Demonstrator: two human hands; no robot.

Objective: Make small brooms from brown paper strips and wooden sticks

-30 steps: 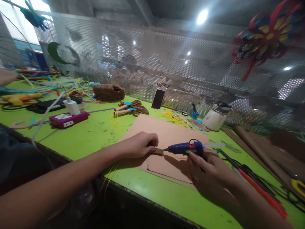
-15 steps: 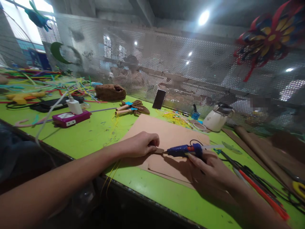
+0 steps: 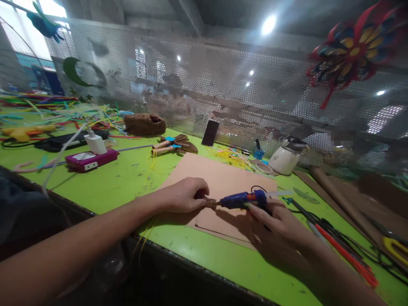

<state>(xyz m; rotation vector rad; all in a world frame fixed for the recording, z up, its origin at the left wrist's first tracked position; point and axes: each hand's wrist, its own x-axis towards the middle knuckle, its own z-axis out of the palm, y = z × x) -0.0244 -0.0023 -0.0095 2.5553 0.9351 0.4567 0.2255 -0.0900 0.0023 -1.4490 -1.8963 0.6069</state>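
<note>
My left hand pinches a small brown piece between thumb and fingers, above a sheet of tan paper. In my right hand is a blue glue gun, its nozzle pointing left and meeting the right end of the brown piece. A clear glue stick sticks out of the gun's back. More paper layers lie under both hands on the green table. Thin yellow strands hang over the table edge beneath my left wrist.
Behind the paper stand a phone and a white jug. Brown bundles and a purple power block are at left. Scissors, cables and an orange-handled tool lie right. A perforated screen rises behind.
The brown piece has turned slightly in my left hand, so its edge shows a narrow gap. The whole view has shifted a little, moving everything slightly left in the picture.
</note>
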